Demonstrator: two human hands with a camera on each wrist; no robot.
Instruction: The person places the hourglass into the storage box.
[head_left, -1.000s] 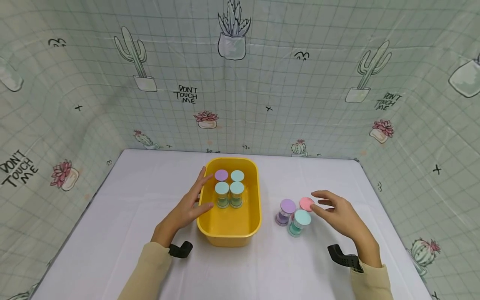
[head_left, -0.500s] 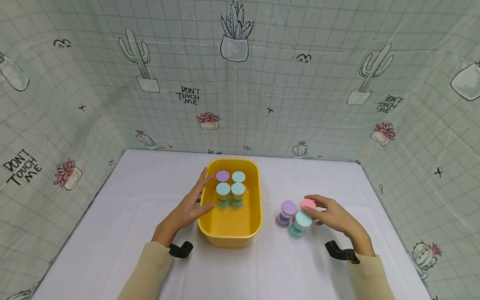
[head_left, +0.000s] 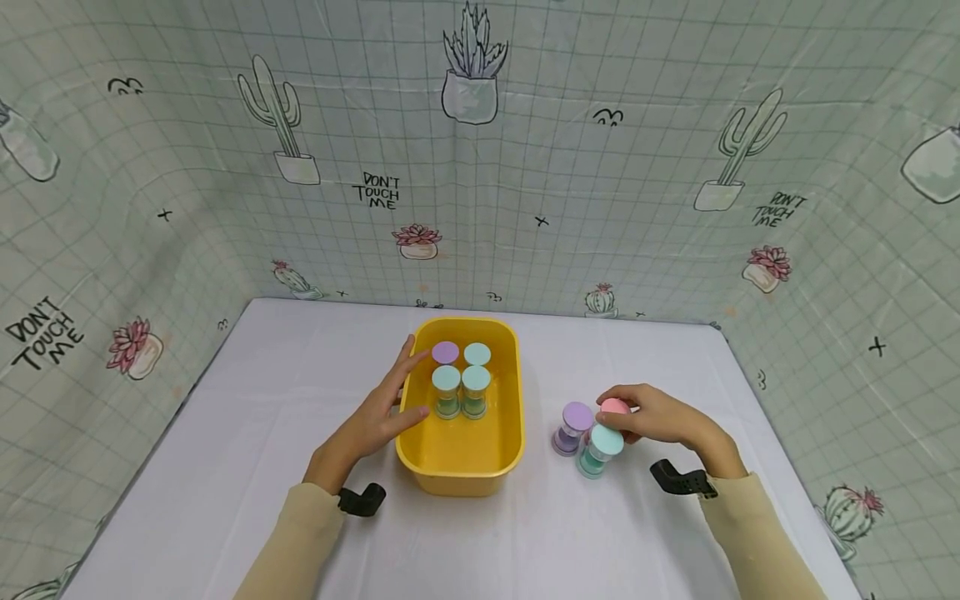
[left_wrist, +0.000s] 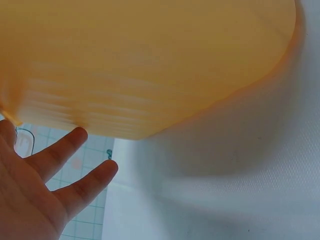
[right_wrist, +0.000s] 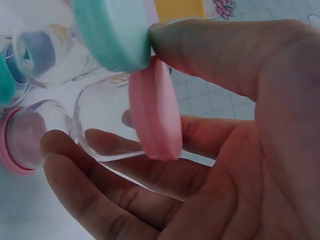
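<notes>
My right hand [head_left: 660, 414] has its fingers around a pink-capped sand timer [right_wrist: 157, 112], whose clear glass body lies between fingers and thumb. The thumb touches the cap of the teal sand timer [head_left: 600, 452] right beside it. A purple sand timer [head_left: 573, 427] stands just left of these two. My left hand [head_left: 367, 429] rests at the left side of a yellow tub [head_left: 510, 392], thumb and index finger over its rim, the other fingers spread outside. Inside the tub stand one purple-capped timer [head_left: 445, 352] and 3 with pale teal caps [head_left: 476, 377].
A white cloth covers the table [head_left: 300, 367]. Behind and at both sides hangs a checked curtain [head_left: 510, 167] with cactus drawings. Each wrist carries a black camera mount [head_left: 678, 479].
My right hand has moved left to the pink sand timer, and its fingers have closed in around it. The left hand stays at the tub. The view shifted slightly.
</notes>
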